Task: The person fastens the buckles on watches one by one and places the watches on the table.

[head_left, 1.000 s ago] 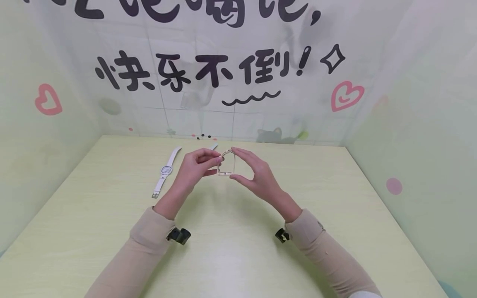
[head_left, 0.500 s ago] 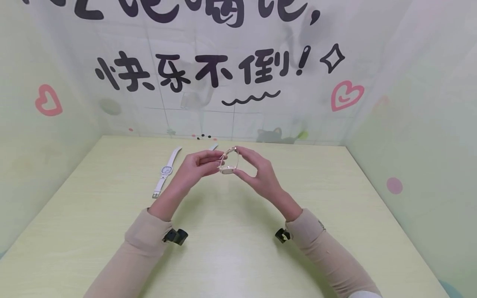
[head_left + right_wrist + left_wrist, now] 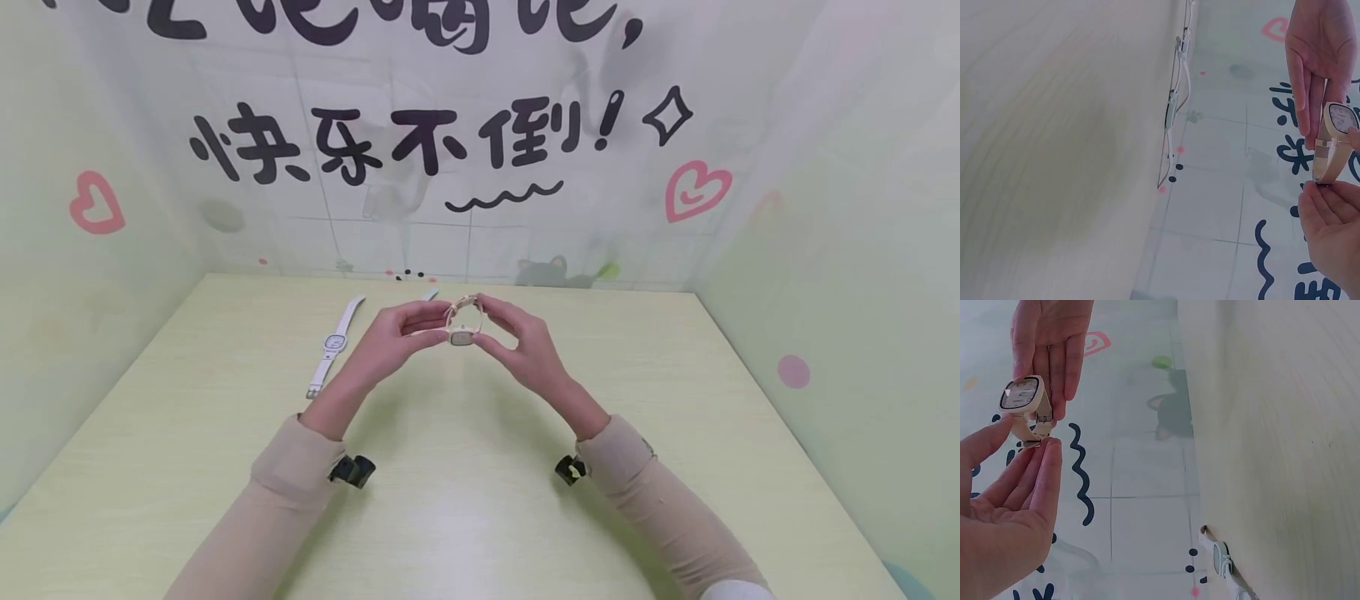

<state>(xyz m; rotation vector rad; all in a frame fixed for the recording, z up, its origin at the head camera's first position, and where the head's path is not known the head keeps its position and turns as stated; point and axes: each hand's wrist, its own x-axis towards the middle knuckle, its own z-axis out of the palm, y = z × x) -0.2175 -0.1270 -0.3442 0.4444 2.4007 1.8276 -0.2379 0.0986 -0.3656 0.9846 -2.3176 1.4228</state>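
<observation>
Head view: at the frame's centre, the left hand (image 3: 393,337) and right hand (image 3: 531,350) pinch the looped cream watch (image 3: 461,338) between them, where light, even pressure should keep it steady.

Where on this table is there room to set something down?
Bare table spreads from the right hand to the right wall and between the sleeves. Crowded: around the left hand, a white watch beside it, another watch behind.

At head-view centre the left grip (image 3: 395,335) hides most of a narrow pale strap (image 3: 430,295); the cream square-cased wristwatch (image 3: 461,338) is too small to read. The top edge cuts large black lettering (image 3: 318,35).
</observation>
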